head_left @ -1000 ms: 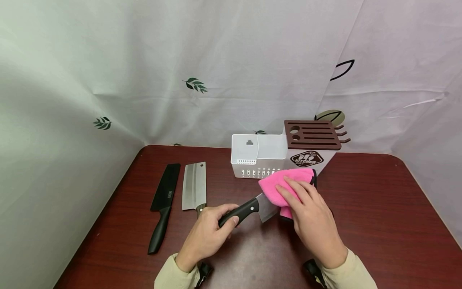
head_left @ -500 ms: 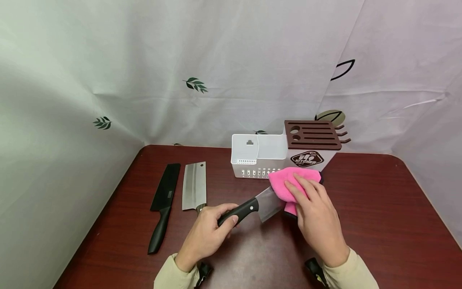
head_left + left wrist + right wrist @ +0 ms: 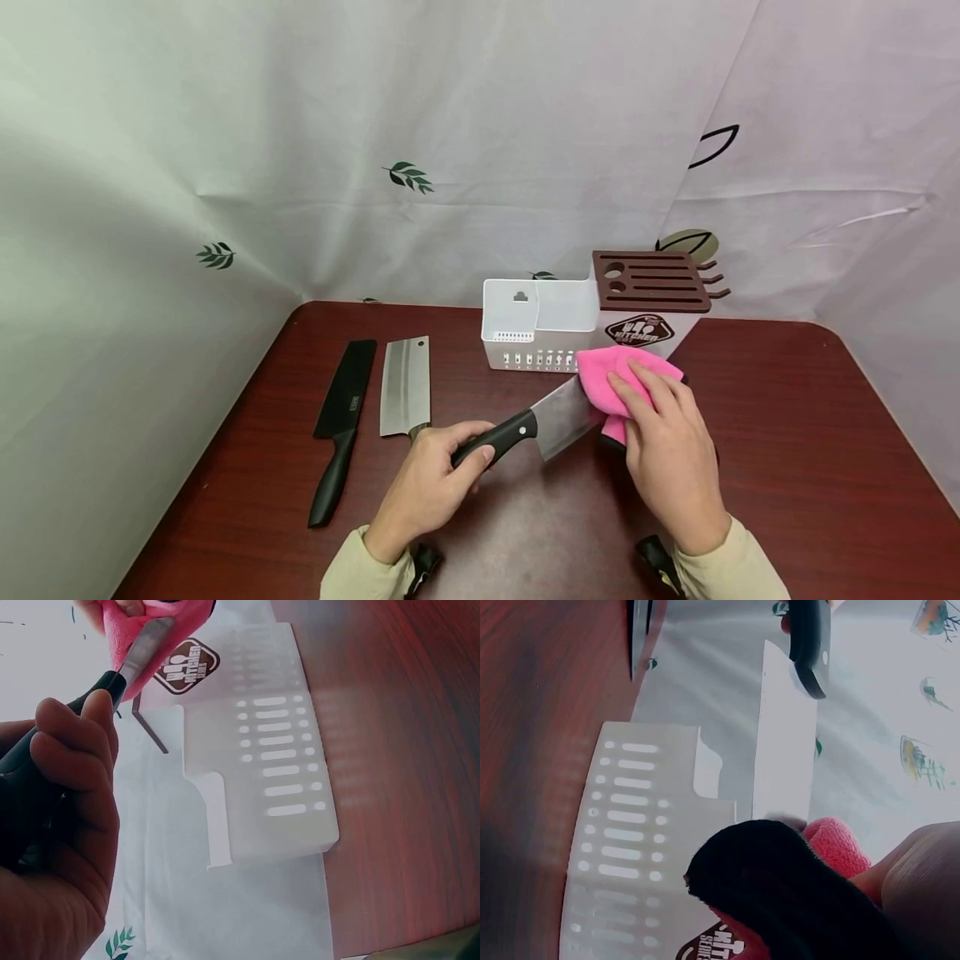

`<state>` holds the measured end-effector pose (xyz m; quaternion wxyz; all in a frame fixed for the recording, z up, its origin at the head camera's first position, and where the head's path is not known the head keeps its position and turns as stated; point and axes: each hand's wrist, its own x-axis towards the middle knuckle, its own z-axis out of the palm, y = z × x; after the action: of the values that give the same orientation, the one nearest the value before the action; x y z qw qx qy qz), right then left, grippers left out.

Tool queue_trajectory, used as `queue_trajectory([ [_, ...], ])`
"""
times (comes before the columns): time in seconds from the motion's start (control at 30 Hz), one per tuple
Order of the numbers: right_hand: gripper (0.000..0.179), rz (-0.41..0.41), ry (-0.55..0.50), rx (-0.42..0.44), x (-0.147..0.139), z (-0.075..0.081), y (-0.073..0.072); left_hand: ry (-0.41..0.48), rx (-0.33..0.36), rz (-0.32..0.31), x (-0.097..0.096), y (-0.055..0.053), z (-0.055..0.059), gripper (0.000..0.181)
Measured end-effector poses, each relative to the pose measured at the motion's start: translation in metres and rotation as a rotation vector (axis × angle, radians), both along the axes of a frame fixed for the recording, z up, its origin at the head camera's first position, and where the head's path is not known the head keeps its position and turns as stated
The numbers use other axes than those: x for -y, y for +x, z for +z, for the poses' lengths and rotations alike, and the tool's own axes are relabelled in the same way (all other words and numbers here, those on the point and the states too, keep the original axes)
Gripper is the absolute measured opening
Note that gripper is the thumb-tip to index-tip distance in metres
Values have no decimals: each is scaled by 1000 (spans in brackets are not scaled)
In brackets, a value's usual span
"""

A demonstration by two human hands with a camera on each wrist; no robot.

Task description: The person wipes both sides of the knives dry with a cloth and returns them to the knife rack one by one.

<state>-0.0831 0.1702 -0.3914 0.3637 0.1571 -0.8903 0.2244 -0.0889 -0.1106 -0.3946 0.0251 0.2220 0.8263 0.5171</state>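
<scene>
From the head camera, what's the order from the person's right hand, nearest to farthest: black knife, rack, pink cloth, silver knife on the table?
1. Pink cloth: in the right hand.
2. Rack: just beyond the cloth.
3. Silver knife: lying to the left.
4. Black knife: farthest left.

A black-handled knife (image 3: 558,422) slants in midair, pink cloth (image 3: 600,377) covering its blade's far end.
</scene>
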Motion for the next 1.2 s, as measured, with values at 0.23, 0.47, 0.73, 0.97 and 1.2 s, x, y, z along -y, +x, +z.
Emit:
queue_trajectory([
  [0.23, 49, -48, -21, -2, 0, 0, 1, -5, 20, 12, 0, 0, 2, 20],
  [0.47, 45, -79, -20, 9, 0, 0, 2, -8, 20, 30, -1, 0, 2, 20],
  [0.73, 42, -75, -8, 22, 3, -2, 4, -1, -7, 43, -1, 0, 0, 19],
  [0.97, 43, -35, 29, 57, 6, -1, 7, 17, -30, 47, -1, -3, 0, 17],
  [1.2, 45, 97, 95, 61, 10, 2, 10, 21, -42, 58, 0, -2, 0, 19],
])
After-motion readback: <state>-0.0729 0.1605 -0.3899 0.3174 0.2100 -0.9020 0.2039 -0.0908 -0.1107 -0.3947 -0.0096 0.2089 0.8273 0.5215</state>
